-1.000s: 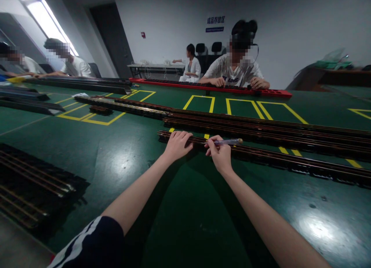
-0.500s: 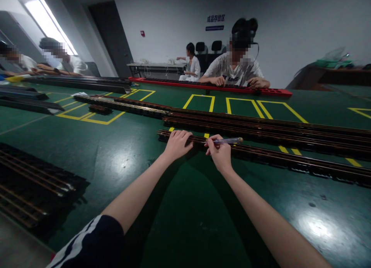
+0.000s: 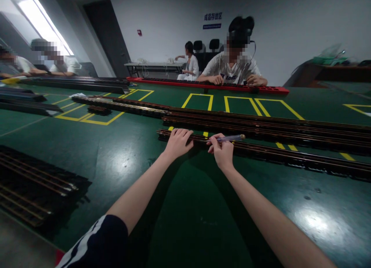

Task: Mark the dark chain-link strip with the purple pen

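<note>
A long dark strip assembly [image 3: 278,154] with thin coppery lines lies across the green table [image 3: 116,160], its left end just beyond my left hand. My left hand [image 3: 179,143] rests over that strip near its left end, fingers wrapped over the far edge and thumb on the near side. In my right hand [image 3: 222,150] is a pen-like tool [image 3: 230,138] with a clear barrel, held in a pinch. Its thin tip points left, low over the strip between my hands; whether it touches cannot be made out.
More dark strips [image 3: 255,129] lie just behind. Another stack [image 3: 31,183] sits at the near left, and dark channels [image 3: 78,83] at the far left. Across the table a person [image 3: 232,67] works at a red rail [image 3: 272,90]. Other people sit at the left and back.
My right hand and the tool have shifted slightly right along the strip. My left hand stays in place on it. The camera view has turned a little.
</note>
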Tool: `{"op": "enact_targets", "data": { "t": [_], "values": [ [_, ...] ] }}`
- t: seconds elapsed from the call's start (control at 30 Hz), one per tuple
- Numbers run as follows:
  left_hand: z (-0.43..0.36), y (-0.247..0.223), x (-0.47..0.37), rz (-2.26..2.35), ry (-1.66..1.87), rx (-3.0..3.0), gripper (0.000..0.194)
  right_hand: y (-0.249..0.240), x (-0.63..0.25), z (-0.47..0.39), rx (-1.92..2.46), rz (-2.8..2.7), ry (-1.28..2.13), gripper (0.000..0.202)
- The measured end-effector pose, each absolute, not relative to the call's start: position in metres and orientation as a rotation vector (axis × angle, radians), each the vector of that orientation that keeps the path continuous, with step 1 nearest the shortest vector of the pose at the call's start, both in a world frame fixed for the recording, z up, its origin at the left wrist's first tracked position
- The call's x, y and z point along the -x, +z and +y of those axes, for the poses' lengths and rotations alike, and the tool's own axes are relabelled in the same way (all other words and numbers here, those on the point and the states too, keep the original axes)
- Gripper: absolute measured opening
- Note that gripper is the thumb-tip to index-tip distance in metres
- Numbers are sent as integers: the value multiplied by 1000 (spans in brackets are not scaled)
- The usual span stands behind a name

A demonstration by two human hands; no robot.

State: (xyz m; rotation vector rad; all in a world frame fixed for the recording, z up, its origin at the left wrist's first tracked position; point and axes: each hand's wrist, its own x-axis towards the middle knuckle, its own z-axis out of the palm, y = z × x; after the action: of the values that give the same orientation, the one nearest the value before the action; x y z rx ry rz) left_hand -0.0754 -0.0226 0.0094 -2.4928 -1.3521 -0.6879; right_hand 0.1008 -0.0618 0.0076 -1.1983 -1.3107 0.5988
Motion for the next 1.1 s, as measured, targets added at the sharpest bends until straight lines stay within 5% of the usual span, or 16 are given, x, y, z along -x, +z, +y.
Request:
{"op": "enact_targets", "data": {
  "t": [0.7, 1.1],
  "values": [
    [-25, 15, 46, -1236, -511, 2606, 42, 13, -134, -69, 1252, -1525, 452, 40],
    [-26, 11, 24, -1411, -612, 2491, 27, 10, -152, -73, 1223, -1594, 533, 44]
  ]
}}
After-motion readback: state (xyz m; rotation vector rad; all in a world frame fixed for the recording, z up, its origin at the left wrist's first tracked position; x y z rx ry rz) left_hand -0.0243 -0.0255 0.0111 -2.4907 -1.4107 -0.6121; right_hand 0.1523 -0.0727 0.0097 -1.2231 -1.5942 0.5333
